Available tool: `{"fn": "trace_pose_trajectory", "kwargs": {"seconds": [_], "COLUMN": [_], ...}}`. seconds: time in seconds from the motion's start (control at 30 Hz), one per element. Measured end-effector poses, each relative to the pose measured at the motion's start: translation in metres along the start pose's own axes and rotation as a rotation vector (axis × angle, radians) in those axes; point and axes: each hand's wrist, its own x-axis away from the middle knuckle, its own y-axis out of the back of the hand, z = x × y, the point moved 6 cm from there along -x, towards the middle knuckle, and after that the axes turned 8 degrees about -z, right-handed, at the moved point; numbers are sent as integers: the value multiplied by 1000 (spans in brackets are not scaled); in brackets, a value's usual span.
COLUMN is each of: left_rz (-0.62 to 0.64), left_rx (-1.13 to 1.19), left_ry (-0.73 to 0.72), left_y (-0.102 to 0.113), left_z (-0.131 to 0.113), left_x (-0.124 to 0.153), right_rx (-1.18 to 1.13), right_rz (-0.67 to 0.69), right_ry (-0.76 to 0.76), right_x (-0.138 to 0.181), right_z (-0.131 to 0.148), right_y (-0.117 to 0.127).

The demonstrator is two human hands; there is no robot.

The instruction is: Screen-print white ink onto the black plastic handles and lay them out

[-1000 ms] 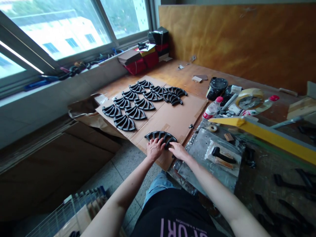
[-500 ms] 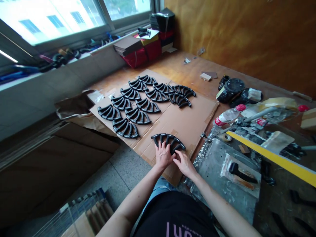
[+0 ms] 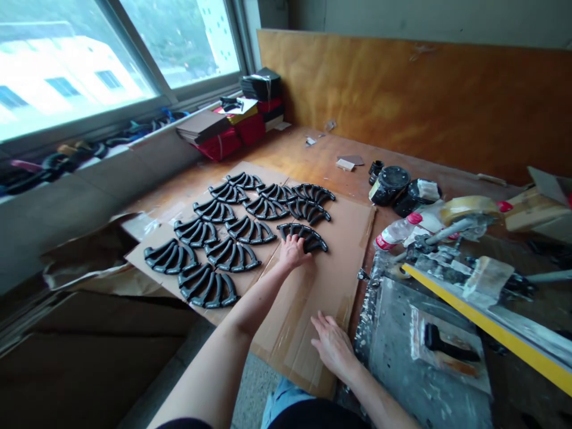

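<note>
My left hand (image 3: 294, 251) reaches forward, its fingers curled over the near edge of a black fan-shaped row of curved handles (image 3: 315, 236), which rests on the flattened cardboard sheet (image 3: 328, 280). Part of that row is hidden beneath the fingers. Further left and behind lie several similar black fan-shaped rows (image 3: 233, 255), set out close together on the same cardboard. Nearer my body, my right hand (image 3: 333, 344) is over the cardboard's near right part, fingers extended and nothing in them.
To the right are a plastic bottle (image 3: 397, 231), black tubs (image 3: 389, 185), a tape roll (image 3: 469, 210) and a yellow-edged bar (image 3: 487, 319). A bagged black handle (image 3: 451, 344) lies on a grey board. Stacked boxes (image 3: 250, 128) stand by the window.
My left hand has moved forward with the fan-shaped row, bringing it beside the others. My right hand has come away from it and stays near my body. The view has tilted up.
</note>
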Motion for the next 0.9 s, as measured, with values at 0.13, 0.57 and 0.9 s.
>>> {"fn": "trace_pose_trajectory", "kwargs": {"seconds": [0.13,0.57,0.9], "left_rz": [-38,-156,-203], "left_rx": [-29,280,1171], "left_ry": [77,77,-5], "left_y": [-7,-33,114], "left_z": [11,-28,-253], "left_x": [-19,81,122], "right_rx": [-40,-107,228], "right_rz": [25,-453,-432], "right_ry": [-37,96,276], "right_x": [0,77,144], "right_z": [0,-61,-167], "right_y": [1,132,160]}}
